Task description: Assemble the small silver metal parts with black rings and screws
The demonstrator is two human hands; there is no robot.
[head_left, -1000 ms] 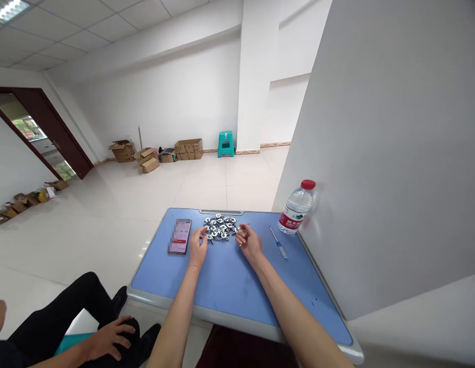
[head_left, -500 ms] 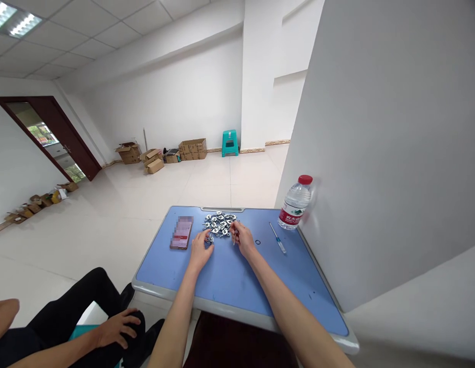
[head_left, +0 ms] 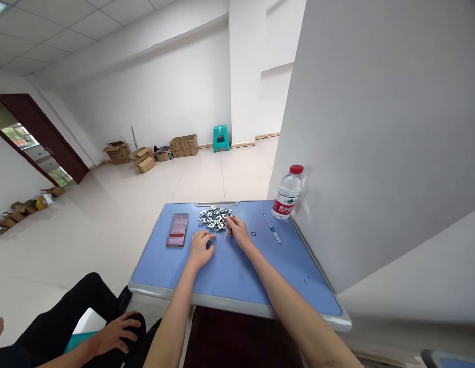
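Observation:
A pile of small shiny metal parts (head_left: 214,219) lies toward the far side of the blue table (head_left: 237,278); their exact kind is too small to tell. My left hand (head_left: 201,249) rests on the tabletop just in front of the pile. Its fingers curl inward, and whatever they hold is mostly hidden beneath them. At the pile's right edge, my right hand (head_left: 239,234) pinches a thin metal rod (head_left: 226,234) that points down toward the table. A small dark ring (head_left: 253,233) lies to the right of this hand.
A phone (head_left: 178,230) lies left of the pile. On the right are a blue-handled screwdriver (head_left: 272,229) and a water bottle (head_left: 288,193) beside the wall. Another person's hand (head_left: 118,331) rests on a knee at lower left. Cardboard boxes (head_left: 183,146) and a stool (head_left: 221,138) stand farther back.
The view has shifted slightly. The metal part visible at my left fingertips before is now mostly covered by the fingers. My right hand keeps the thin rod beside the pile.

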